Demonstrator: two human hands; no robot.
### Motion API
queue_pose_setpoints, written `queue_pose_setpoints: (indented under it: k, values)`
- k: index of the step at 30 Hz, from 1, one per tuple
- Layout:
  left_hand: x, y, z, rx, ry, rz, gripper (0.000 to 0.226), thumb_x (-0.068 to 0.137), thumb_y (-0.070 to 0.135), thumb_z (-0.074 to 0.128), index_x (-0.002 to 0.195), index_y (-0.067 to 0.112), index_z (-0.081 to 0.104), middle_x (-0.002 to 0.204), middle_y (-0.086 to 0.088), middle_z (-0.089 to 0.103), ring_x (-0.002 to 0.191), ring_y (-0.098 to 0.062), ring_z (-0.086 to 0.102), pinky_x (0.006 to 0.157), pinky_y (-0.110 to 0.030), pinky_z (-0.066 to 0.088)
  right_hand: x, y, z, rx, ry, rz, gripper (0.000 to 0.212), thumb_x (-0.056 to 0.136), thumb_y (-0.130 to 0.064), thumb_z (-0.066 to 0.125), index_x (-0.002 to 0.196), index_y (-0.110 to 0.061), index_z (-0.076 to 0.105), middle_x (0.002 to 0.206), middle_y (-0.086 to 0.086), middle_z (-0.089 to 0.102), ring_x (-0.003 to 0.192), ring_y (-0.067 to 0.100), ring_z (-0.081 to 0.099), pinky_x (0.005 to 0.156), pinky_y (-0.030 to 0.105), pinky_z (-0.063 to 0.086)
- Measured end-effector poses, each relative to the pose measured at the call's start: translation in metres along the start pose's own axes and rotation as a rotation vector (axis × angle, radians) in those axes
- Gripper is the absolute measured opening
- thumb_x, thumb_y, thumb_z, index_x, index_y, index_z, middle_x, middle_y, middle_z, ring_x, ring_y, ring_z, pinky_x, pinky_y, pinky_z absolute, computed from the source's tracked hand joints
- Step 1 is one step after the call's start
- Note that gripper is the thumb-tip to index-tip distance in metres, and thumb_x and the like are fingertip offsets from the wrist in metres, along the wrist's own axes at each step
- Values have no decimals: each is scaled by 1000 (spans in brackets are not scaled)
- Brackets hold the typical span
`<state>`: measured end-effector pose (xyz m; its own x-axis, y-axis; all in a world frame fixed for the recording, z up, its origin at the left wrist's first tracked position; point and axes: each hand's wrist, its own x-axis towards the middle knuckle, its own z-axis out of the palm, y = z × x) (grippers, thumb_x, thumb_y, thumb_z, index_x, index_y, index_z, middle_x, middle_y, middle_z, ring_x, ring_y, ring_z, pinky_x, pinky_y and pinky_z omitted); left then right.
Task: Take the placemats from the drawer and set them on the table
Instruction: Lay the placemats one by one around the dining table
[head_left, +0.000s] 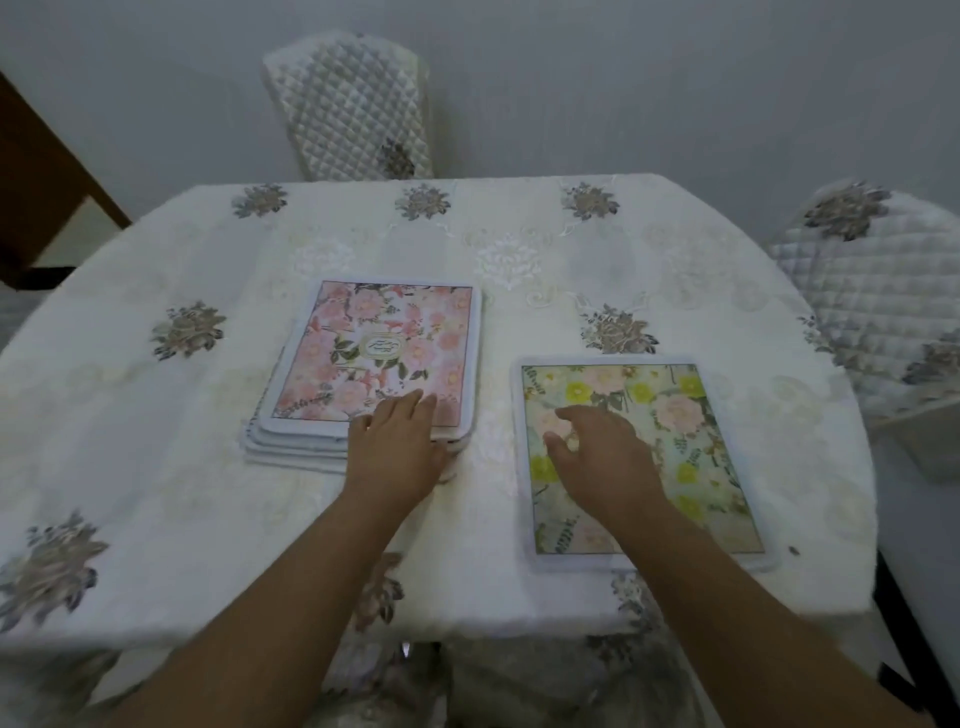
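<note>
Left hand (397, 447): palm down, fingers extended and held together, pointing forward; flat, nothing clasped in its grip. Left forearm: bare, entering from the lower left edge, angled up and to the right. Right hand (597, 457): palm down, fingers loosely curled and slightly spread, thumb out to the left; nothing clasped. Right forearm: bare, entering from the lower right corner, angled up and to the left. Hands apart, side by side.

Domestic dining room. We recorded a round table under a cream embroidered tablecloth with grey floral motifs (519, 249), two chairs in quilted grey-white slipcovers (358, 104), floral rectangular placemats (384, 343), and a plain pale wall (675, 78).
</note>
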<state>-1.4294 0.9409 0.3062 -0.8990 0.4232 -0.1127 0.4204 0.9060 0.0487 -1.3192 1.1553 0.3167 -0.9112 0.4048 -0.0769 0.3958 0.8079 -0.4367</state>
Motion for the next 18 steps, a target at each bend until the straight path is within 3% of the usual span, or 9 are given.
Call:
queue_pose_setpoints:
  k: [6,14,18]
  values:
    - [-18,-111,7,-30,-99,-133,67,98,46,38,155,15,21,160,-7,27,144,-27,27,110,-51,29,-16,-86,47,42,-122,141,51,96,-50,48,140,-24,49,145,0,49,135,25,40,111,42,34]
    - [-20,-192,-4,-164,-181,-220,69,98,47,35,155,13,19,162,-8,21,145,-28,23,111,-50,25,-31,-161,70,-12,-158,247,53,97,-49,47,141,-19,49,142,3,52,132,27,44,106,42,38]
    - [-11,-210,-1,-387,-242,-404,56,92,48,46,139,18,45,144,-8,47,131,-32,41,105,-49,34,-29,-176,69,-62,-130,231,47,97,-46,49,136,-19,52,137,3,55,128,26,45,99,41,41]
